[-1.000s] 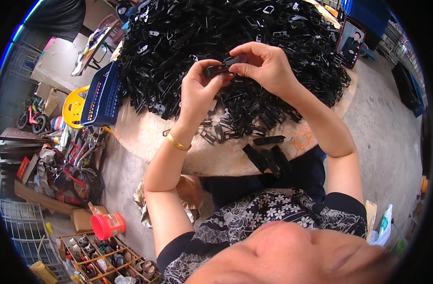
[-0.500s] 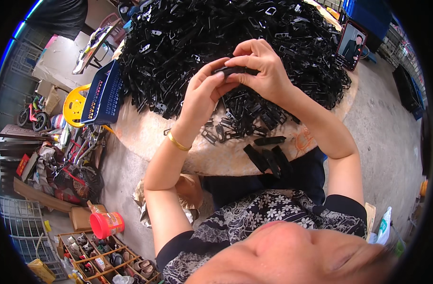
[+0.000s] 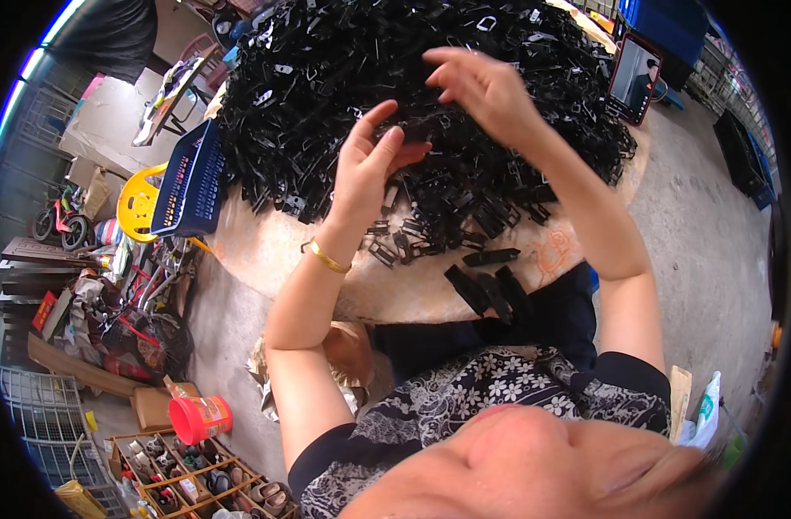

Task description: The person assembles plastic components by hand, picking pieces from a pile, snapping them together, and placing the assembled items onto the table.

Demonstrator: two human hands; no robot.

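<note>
I look down on a huge heap of black plastic buckle parts [image 3: 430,95] that covers most of the round bench [image 3: 265,251]; they are far too many and too tangled to count. My right hand [image 3: 486,86] hovers over the middle of the heap with the fingers spread and loose, the grip wide and holding nothing I can make out. My left hand [image 3: 369,169] is raised just beside the heap's near edge, fingers straight and parted, also wide; whether a small part lies against the palm I cannot tell. At the near rim of the bench lie three long black pieces [image 3: 490,290] side by side, with one more [image 3: 490,257] just above them, apart from the heap. I judge the sorting to be barely begun: four pieces set aside, the mass untouched. A blue basket [image 3: 188,182] leans at the bench's left edge, a phone [image 3: 635,78] stands at the far right.
</note>
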